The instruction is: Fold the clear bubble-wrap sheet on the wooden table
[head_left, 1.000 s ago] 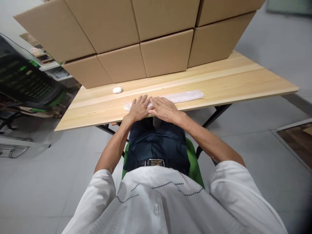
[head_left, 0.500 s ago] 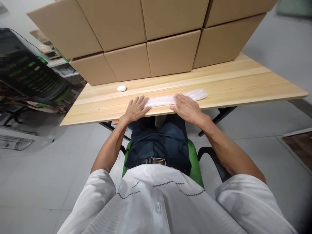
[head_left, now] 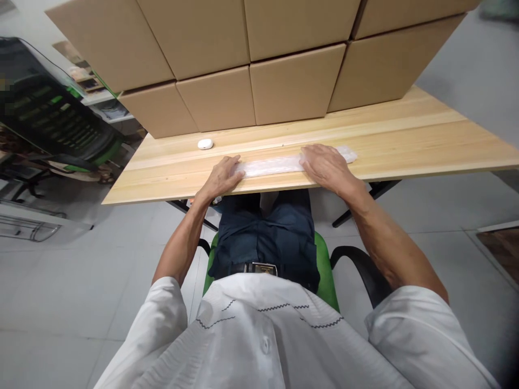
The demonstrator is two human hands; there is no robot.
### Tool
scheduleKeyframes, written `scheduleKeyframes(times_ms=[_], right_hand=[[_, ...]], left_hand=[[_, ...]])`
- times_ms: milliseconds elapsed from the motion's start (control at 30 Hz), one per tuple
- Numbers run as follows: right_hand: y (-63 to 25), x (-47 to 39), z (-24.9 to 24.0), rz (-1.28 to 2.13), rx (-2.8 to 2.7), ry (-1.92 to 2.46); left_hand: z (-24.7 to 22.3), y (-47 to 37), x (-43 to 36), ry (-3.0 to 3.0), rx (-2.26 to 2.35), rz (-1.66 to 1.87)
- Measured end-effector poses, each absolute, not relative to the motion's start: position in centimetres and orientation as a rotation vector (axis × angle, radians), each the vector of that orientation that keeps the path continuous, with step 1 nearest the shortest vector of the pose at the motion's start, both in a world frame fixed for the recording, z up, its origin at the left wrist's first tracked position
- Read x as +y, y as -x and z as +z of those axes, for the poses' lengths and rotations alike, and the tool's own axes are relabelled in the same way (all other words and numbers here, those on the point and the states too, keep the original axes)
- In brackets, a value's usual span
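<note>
A folded strip of translucent, whitish plastic wrap (head_left: 270,166) lies flat along the front of the wooden table, its length running left to right. My left hand (head_left: 221,175) is at the strip's left end, with fingers curled and the thumb at the near side. Across the right part of the strip rests my right hand (head_left: 327,168), fingers bent together over it. The strip's right tip sticks out beyond that hand. What lies under the palms is hidden.
Stacked cardboard boxes (head_left: 294,86) line the back of the wooden table (head_left: 430,138). A small white rounded case (head_left: 205,144) sits behind my left hand. The green chair (head_left: 326,270) I sit on has black armrests. Another dark chair (head_left: 52,113) stands at the left.
My hands were lying flatter on the strip; their fingers are now more curled around it. The right hand has slid further right along the strip. The view has shifted slightly.
</note>
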State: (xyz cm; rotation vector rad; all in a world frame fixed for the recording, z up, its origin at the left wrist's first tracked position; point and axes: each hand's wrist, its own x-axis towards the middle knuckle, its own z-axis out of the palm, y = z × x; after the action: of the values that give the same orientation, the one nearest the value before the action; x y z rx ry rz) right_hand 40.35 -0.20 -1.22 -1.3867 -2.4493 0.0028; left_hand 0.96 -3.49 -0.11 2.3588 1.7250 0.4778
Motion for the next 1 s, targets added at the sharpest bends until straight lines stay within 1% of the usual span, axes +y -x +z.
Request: scheduleKeyframes(times_ms=[100,200,400,567,667,767,867,1000], right_hand=[[-40.3,1.2,-0.9,0.012,-2.527,1.447],[-40.7,2.7,-1.4,-0.013,-2.564,1.38],[-41.1,4.7,-2.5,-0.052,-2.476,1.289],[-40.4,4.3,-2.6,-0.144,-2.29,1.25],[-40.3,3.7,-2.6,-0.223,-2.171,1.176],[-40.8,2.5,-3.0,-0.262,-2.118,1.073],[-41.5,0.6,-4.2,-0.253,-2.149,0.946],[-42.8,-1.5,-5.9,-0.265,-2.182,0.797]], left_hand=[[0.3,-1.4,-2.7,-2.375,1.763,0.439],[1.5,-1.7,-1.8,-2.396,1.742,0.308],[4.3,-2.8,-0.5,-2.364,1.726,0.137],[4.8,-3.8,0.9,-2.359,1.735,0.112],[4.2,-3.9,1.5,-2.442,1.761,0.18],[3.0,-3.5,1.0,-2.596,1.8,0.372],[1.4,-2.9,-0.6,-2.72,1.725,0.569],[-0.1,-2.5,-2.6,-2.814,1.626,0.622]])
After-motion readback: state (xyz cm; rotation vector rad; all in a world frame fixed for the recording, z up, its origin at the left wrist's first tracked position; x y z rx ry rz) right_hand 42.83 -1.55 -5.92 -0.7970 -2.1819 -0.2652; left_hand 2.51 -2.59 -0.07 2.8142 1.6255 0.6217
